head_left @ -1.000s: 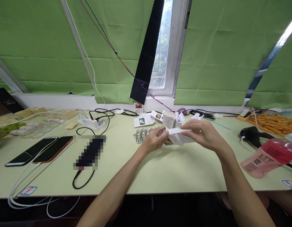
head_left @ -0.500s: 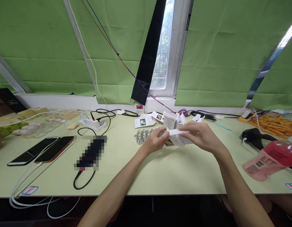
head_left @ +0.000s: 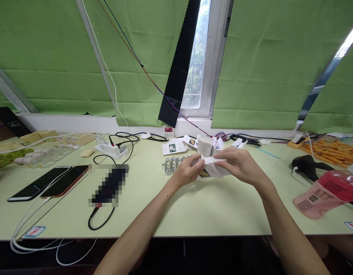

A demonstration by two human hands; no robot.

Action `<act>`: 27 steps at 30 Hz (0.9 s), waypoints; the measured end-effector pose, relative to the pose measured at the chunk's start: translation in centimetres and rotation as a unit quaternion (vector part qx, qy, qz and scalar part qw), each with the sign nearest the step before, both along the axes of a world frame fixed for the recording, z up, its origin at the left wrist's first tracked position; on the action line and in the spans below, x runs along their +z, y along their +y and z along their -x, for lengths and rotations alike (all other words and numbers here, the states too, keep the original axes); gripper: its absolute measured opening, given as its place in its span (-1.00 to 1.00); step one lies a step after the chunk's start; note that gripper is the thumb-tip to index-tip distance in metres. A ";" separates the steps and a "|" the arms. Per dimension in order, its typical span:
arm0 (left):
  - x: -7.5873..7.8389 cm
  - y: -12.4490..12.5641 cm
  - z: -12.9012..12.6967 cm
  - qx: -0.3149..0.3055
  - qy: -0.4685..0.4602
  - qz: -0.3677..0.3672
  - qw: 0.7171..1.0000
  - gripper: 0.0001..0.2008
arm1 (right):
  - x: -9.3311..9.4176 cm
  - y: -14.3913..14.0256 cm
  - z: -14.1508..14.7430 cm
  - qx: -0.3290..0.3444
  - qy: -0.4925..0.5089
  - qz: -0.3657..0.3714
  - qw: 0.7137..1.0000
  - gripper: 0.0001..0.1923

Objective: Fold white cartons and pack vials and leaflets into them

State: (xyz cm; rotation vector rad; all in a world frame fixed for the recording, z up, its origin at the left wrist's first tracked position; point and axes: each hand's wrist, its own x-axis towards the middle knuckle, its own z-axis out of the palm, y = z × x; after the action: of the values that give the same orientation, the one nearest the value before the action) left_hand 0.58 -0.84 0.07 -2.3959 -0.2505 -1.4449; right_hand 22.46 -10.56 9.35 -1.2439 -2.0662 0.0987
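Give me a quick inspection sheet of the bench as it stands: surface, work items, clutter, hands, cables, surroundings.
Surface: pale green table, bare in front of the hands.
Job's things: small white carton, held above the table; small silver pieces in a cluster beside it.
Clutter: more small cartons behind; two phones; pink bottle lying on its side.
Hands: left hand and right hand both grip the carton.
Cables: white power strip with black leads; white cables hang over the front edge.
Surroundings: green curtains, narrow window.
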 end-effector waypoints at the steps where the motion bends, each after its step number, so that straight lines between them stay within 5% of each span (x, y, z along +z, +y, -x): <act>1: 0.0 0.0 0.0 -0.002 0.000 0.000 1.000 -0.74 | 0.0 0.0 0.0 -0.002 -0.001 0.000 1.000 -0.80; 27: -0.1 -0.2 0.0 0.002 0.011 0.024 1.000 -0.67 | -0.8 0.6 0.6 0.009 0.007 -0.001 1.000 -0.82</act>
State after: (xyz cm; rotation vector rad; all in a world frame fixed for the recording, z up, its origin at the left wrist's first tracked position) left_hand 0.59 -1.06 -0.07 -2.4468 -0.2872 -1.4243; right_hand 21.88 -9.98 8.56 -1.2213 -2.0649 0.1129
